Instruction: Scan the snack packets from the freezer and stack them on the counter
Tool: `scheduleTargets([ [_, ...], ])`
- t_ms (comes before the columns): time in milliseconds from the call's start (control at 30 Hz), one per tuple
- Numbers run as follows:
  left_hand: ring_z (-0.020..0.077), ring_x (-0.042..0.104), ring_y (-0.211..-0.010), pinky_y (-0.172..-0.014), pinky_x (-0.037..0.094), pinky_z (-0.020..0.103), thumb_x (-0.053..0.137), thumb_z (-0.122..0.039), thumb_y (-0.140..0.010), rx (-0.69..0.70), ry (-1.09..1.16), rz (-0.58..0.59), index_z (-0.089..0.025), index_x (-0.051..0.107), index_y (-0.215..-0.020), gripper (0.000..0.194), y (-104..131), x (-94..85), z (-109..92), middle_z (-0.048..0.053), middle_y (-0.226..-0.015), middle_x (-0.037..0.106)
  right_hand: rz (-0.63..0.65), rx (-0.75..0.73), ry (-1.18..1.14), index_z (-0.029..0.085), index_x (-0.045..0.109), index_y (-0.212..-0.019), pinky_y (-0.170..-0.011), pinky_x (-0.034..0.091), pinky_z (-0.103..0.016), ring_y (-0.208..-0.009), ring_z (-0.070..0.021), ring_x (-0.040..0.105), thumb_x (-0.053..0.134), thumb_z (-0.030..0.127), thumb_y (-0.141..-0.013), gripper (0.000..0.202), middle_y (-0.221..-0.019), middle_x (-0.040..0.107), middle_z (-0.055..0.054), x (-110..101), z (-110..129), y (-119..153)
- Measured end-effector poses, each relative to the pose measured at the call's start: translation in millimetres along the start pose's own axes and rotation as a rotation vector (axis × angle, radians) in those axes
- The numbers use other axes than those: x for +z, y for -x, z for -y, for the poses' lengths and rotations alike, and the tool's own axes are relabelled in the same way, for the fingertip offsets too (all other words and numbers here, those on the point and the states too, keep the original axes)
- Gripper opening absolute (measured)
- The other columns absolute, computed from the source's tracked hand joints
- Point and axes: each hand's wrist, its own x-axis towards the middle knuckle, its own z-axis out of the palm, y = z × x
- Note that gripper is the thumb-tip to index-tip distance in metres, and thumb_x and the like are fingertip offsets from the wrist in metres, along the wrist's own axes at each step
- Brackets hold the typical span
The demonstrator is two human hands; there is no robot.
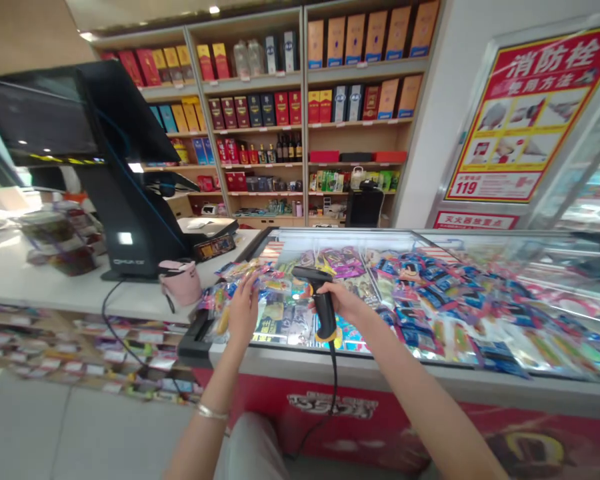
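Observation:
My right hand (pixel 347 303) is wrapped around the handle of a black and yellow barcode scanner (pixel 324 307), held over the front part of a chest freezer (pixel 280 360). The scanner's head points to the left, and its black cable hangs down the freezer's front. To the left, my left hand (pixel 244 303) reaches over wrapped ice creams (pixel 273 283) at the freezer's left end. Its fingers are stretched out and seem to touch the wrappers; no held thing shows in them. Blue ice cream packets (pixel 420 287) fill the freezer's right side.
On the white counter (pixel 130 297) at left stand a checkout screen (pixel 125 180), a pink cup-shaped holder (pixel 180 281) and some tubs (pixel 65 240). Behind the freezer rise shelves of boxed bottles (pixel 260 110). A red fire-hydrant sign (pixel 525 120) hangs at right.

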Motion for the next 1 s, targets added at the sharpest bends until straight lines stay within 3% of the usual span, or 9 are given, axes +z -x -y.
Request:
scheduleTargets([
  [200,0.0277,0.045,-0.128,-0.106,0.036,0.048,0.038,-0.02,-0.091,0.089,-0.283,-0.006,-0.026,0.062,-0.12,0.038,16,-1.2,40,0.011,-0.136,0.053,-0.001,0.058,-0.143,0.013,0.065,-0.079,-0.054,0.053,-0.028,-0.053,-0.0163,0.062,0.056,0.018,-0.065,0.017,-0.072,0.07,-0.008,20,-40,-30],
  [300,0.0297,0.043,-0.13,-0.11,0.029,0.052,0.045,-0.021,-0.087,0.143,-0.378,0.033,-0.024,0.065,-0.112,0.032,21,1.7,44,0.011,-0.137,0.052,-0.054,0.061,-0.203,0.013,0.064,-0.077,-0.049,0.05,-0.025,-0.049,-0.0133,0.059,0.063,0.022,-0.068,0.013,-0.071,0.068,-0.005,20,-55,-45],
  [467,0.0333,0.041,-0.131,-0.115,0.012,0.056,0.061,-0.035,-0.078,0.232,-0.461,0.083,-0.021,0.066,-0.096,0.023,24,5.9,40,0.013,-0.137,0.052,-0.108,0.06,-0.23,0.014,0.062,-0.075,-0.043,0.044,-0.021,-0.044,-0.0083,0.052,0.072,0.019,-0.066,0.014,-0.065,0.063,-0.001,17,-70,-56],
  [767,0.0322,0.045,-0.126,-0.109,0.028,0.051,0.05,-0.026,-0.082,0.138,-0.435,0.052,-0.018,0.064,-0.086,0.017,24,7.8,44,0.014,-0.127,0.058,-0.082,0.074,-0.272,0.014,0.062,-0.074,-0.044,0.042,-0.019,-0.046,-0.0072,0.05,0.072,0.018,-0.065,0.014,-0.066,0.064,-0.001,12,-77,-56],
  [1000,0.0316,0.045,-0.125,-0.102,0.037,0.049,0.044,-0.026,-0.084,0.165,-0.509,0.051,-0.018,0.062,-0.089,0.02,24,10.5,46,0.015,-0.125,0.058,-0.086,0.1,-0.259,0.013,0.063,-0.073,-0.043,0.042,-0.019,-0.044,-0.0069,0.05,0.068,0.018,-0.069,0.008,-0.069,0.066,-0.003,12,-75,-57],
])
